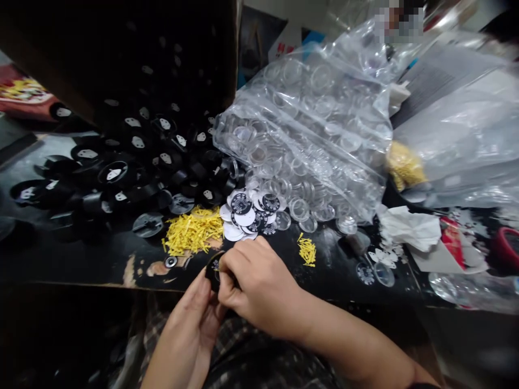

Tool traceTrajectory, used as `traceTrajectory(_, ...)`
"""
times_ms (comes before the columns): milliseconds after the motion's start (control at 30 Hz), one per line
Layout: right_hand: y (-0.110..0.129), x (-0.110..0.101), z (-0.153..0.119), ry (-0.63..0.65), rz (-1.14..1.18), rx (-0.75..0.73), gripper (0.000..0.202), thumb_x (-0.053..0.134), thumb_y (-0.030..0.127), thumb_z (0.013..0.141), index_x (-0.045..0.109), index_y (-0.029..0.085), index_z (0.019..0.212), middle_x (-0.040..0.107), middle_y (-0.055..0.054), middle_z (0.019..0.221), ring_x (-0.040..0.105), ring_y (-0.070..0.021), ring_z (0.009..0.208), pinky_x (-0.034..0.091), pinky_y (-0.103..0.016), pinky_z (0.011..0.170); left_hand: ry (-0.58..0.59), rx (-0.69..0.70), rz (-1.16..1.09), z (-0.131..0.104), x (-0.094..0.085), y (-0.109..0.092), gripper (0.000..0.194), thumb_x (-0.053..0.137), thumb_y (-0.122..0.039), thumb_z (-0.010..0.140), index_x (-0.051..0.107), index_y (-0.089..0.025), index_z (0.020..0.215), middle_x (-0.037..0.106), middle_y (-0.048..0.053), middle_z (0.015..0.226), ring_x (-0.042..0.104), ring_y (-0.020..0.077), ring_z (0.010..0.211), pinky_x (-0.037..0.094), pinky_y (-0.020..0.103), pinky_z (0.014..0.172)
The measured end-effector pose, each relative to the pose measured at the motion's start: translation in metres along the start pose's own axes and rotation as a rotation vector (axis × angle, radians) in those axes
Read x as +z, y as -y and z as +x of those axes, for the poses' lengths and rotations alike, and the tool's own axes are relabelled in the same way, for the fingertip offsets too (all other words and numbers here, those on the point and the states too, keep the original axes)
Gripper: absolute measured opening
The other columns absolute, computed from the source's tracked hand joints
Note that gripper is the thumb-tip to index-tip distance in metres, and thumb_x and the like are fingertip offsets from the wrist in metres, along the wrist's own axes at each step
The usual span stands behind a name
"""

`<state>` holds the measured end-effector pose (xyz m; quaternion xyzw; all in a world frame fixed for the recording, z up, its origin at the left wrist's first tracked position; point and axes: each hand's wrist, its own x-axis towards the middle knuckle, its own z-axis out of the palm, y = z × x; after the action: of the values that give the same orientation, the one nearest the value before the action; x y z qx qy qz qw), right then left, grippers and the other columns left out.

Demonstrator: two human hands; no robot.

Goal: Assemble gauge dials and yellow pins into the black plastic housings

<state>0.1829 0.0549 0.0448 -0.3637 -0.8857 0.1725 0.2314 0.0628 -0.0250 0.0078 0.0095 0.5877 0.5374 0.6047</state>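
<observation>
Dark piece (211,273), nearer me than the large yellow pile (192,233), seems unfinished: my left grip (198,309) clamps it; how my right grip (259,286) closes, I cannot tell. Beside the pile, printed discs (245,218) lie loose.

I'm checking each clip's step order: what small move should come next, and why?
Perhaps a gentle press by the right hand on the dark disc: it is bunched at the disc's face, while the left hand supports the edge.
</observation>
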Motion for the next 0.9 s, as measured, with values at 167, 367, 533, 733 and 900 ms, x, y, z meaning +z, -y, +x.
traceTrajectory(167, -0.006, -0.015, 0.0, 0.134, 0.215, 0.188, 0.005, 0.058, 0.016, 0.083, 0.056, 0.018, 0.079, 0.06, 0.003, 0.075, 0.053, -0.0105, 0.071, 0.038, -0.025, 0.071, 0.124, 0.254, 0.281, 0.002, 0.005, -0.004, 0.039, 0.074, -0.041, 0.075, 0.068, -0.035, 0.112, 0.059, -0.004, 0.131, 0.043, 0.0224, 0.131, 0.032, 0.027, 0.109)
traceTrajectory(367, -0.067, -0.013, 0.032, -0.085, 0.022, 0.273, 0.023, 0.05, 0.022, 0.092, 0.058, 0.016, 0.113, 0.061, -0.009, 0.114, 0.057, -0.0193, 0.101, 0.042, -0.033, 0.085, 0.204, 0.142, -0.016, 0.013, 0.011, 0.003, 0.033, 0.066, -0.038, 0.083, 0.067, -0.03, 0.115, 0.059, 0.002, 0.131, 0.052, 0.0257, 0.122, 0.049, 0.034, 0.098)
traceTrajectory(533, -0.1, -0.009, 0.058, -0.005, -0.238, 0.294, 0.043, 0.054, 0.017, 0.086, 0.049, 0.013, 0.129, 0.052, -0.015, 0.121, 0.054, -0.0276, 0.107, 0.043, -0.044, 0.089, 0.221, 0.131, -0.053, 0.016, 0.012, 0.008, 0.034, 0.067, -0.035, 0.083, 0.066, -0.023, 0.115, 0.06, 0.006, 0.13, 0.053, 0.0273, 0.121, 0.05, 0.036, 0.097)
traceTrajectory(733, -0.076, -0.018, 0.033, -0.111, 0.047, 0.223, 0.014, 0.051, 0.016, 0.09, 0.064, 0.015, 0.097, 0.06, -0.007, 0.093, 0.059, -0.0172, 0.087, 0.048, -0.031, 0.081, 0.289, 0.032, -0.168, 0.015, 0.018, -0.006, 0.032, 0.061, -0.034, 0.088, 0.066, -0.016, 0.114, 0.066, 0.011, 0.118, 0.06, 0.0258, 0.112, 0.053, 0.034, 0.091)
traceTrajectory(900, -0.031, -0.002, 0.001, -0.01, 0.138, 0.007, 0.029, 0.05, 0.026, 0.094, 0.06, 0.011, 0.117, 0.06, -0.014, 0.12, 0.055, -0.0204, 0.113, 0.044, -0.035, 0.097, 0.242, -0.136, -0.344, 0.016, 0.026, -0.02, 0.02, 0.056, -0.025, 0.091, 0.072, -0.016, 0.098, 0.073, 0.006, 0.096, 0.068, 0.0158, 0.087, 0.056, 0.026, 0.081)
